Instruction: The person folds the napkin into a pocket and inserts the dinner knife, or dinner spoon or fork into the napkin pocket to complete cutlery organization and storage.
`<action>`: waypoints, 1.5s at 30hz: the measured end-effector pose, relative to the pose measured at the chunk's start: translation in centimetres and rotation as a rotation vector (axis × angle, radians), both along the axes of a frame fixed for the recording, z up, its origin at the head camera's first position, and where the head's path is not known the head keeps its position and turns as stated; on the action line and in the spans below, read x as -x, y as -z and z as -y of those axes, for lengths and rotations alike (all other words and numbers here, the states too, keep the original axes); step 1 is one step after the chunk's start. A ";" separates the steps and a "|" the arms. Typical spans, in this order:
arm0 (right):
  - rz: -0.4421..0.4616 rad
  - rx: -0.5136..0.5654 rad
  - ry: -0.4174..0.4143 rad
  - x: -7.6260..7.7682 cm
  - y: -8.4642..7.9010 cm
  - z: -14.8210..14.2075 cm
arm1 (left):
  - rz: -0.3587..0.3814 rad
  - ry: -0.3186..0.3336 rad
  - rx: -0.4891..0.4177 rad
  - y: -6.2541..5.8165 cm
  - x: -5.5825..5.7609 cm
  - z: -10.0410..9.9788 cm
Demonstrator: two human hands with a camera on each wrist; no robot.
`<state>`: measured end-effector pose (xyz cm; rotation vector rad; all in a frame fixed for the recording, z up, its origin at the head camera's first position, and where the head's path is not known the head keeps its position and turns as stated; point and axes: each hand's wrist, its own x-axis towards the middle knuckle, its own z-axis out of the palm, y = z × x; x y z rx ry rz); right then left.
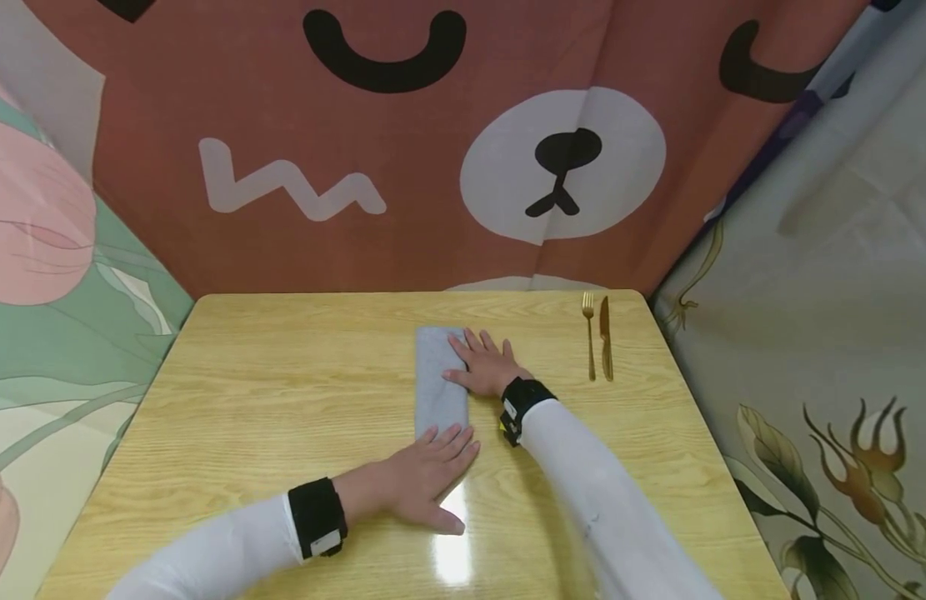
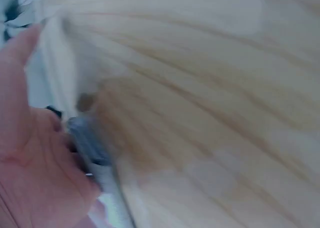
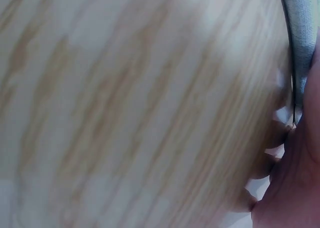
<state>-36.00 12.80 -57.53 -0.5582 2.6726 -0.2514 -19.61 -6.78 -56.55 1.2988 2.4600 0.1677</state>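
A folded grey-blue cloth lies as a narrow upright strip in the middle of the wooden table. My right hand rests on its far right part, fingers spread and straight. At the near end of the cloth, my left hand lies with straight fingers over the edge and the thumb out to the side. The left wrist view shows the left palm beside the folded cloth edge. In the right wrist view, the cloth shows at the upper right, partly hidden by the right hand.
A gold fork and a gold knife lie side by side at the table's far right. Printed fabric hangs behind the table, with more curtains at both sides.
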 end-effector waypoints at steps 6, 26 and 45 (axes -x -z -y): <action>-0.061 0.006 -0.009 -0.1 0.6 0.2 | 0.070 -0.180 0.017 -1.0 -1.0 -0.9; -0.025 0.427 0.200 1.5 -5.6 -10.5 | 0.083 -0.308 0.028 -1.8 -1.8 -2.1; -0.178 0.104 0.615 7.0 -5.3 -21.1 | 0.052 -0.300 0.041 -1.9 -1.9 -1.8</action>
